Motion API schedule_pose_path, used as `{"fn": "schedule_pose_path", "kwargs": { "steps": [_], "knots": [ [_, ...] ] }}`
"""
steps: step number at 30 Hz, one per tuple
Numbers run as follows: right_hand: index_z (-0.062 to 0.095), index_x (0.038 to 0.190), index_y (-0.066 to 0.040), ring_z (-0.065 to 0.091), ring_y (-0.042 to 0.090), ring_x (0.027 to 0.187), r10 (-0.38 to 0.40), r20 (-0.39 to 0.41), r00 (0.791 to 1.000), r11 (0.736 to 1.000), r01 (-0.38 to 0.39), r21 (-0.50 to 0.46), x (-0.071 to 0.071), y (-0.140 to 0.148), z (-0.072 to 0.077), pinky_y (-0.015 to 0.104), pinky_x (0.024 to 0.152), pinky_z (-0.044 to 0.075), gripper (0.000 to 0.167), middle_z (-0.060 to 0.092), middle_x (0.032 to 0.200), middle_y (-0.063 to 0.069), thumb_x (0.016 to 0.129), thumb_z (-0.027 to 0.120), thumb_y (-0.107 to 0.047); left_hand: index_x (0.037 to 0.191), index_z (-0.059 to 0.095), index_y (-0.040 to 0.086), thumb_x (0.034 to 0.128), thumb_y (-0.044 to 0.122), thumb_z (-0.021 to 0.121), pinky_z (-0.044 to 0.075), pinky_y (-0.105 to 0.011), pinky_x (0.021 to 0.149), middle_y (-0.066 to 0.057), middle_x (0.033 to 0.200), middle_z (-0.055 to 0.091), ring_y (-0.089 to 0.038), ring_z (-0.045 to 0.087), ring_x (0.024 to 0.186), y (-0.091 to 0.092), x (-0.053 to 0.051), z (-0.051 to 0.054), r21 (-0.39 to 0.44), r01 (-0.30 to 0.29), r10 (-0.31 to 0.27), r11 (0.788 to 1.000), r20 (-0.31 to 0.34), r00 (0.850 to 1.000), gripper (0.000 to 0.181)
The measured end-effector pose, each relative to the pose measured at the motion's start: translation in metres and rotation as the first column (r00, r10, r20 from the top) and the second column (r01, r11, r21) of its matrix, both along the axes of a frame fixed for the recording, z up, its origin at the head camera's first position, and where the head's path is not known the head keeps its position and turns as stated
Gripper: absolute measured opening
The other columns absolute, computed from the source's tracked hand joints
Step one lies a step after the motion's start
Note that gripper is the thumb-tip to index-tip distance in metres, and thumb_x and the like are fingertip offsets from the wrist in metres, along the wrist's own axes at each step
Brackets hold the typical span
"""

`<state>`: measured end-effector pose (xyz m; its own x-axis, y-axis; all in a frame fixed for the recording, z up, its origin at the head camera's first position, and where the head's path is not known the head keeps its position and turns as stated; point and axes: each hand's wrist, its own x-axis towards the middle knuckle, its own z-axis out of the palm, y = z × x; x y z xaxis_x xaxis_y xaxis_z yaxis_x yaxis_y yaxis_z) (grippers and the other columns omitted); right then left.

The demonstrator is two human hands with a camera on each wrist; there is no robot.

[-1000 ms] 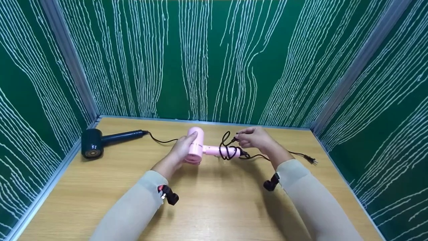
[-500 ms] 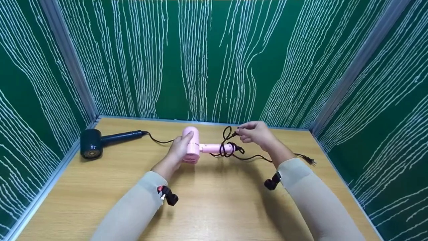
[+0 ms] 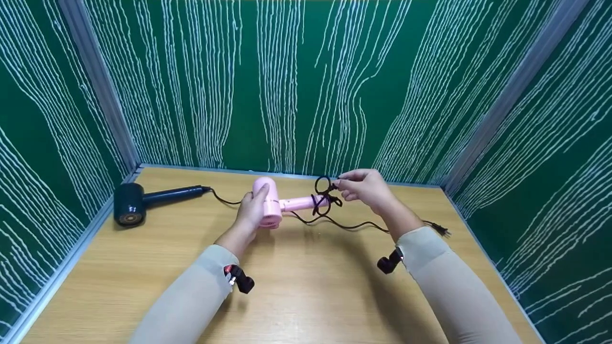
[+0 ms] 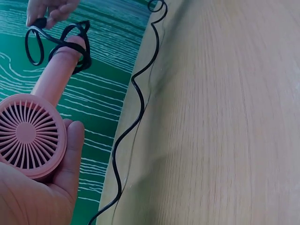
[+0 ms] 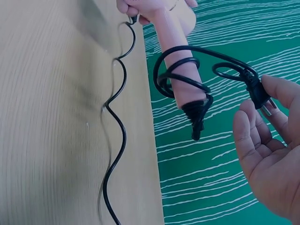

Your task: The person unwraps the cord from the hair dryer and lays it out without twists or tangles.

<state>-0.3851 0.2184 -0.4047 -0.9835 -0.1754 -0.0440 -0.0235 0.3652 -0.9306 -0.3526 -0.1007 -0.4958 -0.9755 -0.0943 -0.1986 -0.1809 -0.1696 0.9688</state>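
A pink hair dryer (image 3: pixel 297 204) is held up above the table by my left hand (image 3: pixel 249 210), which grips its barrel. The vented round end (image 4: pixel 26 133) shows in the left wrist view. Its handle points right, with a black cord (image 5: pixel 187 79) looped loosely around it. My right hand (image 3: pixel 367 188) pinches the plug (image 5: pixel 257 91) of that cord between thumb and fingers, just beyond the handle's end. From the plug, a small loop of cord stands up toward the handle.
A dark blue hair dryer (image 3: pixel 130 204) lies on the wooden table (image 3: pixel 296 286) at the left. Its black cord (image 3: pixel 351 226) runs behind the left hand to a plug (image 3: pixel 441 230) at the right. Green walls with white lines enclose the back and sides.
The pink hair dryer and my left hand have moved left and slightly up, its handle tilting upward. My right hand rose slightly with the plug. The dark blue dryer stays put.
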Motion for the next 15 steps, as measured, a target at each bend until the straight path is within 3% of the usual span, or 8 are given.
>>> {"fn": "schedule_pose_path", "kwargs": {
  "steps": [7, 15],
  "knots": [
    [0.081, 0.126, -0.003, 0.076, 0.017, 0.085, 0.006, -0.011, 1.000, 1.000, -0.006, -0.015, 0.0059, -0.0029, 0.0005, 0.030, 0.082, 0.070, 0.029, 0.081, 0.108, 0.008, 0.104, 0.085, -0.021, 0.164, 0.041, 0.008, 0.1161, 0.063, 0.052, 0.071, -0.040, 0.069, -0.021, 0.128, 0.068, -0.025, 0.078, 0.093, -0.0058, -0.0024, 0.0041, 0.015, -0.033, 0.033, 0.999, 0.016, 0.999, 0.074],
    [0.081, 0.124, 0.001, 0.073, 0.014, 0.077, 0.031, 0.017, 0.999, 0.996, -0.030, -0.082, 0.0091, -0.0032, -0.0054, 0.028, 0.077, 0.070, 0.024, 0.081, 0.102, 0.009, 0.103, 0.082, -0.012, 0.172, 0.033, 0.012, 0.1155, 0.067, 0.048, 0.072, -0.040, 0.076, -0.020, 0.140, 0.067, -0.028, 0.078, 0.108, -0.0092, -0.0035, 0.0097, 0.000, -0.020, 0.020, 1.000, 0.038, 0.999, 0.081]
  ]
}}
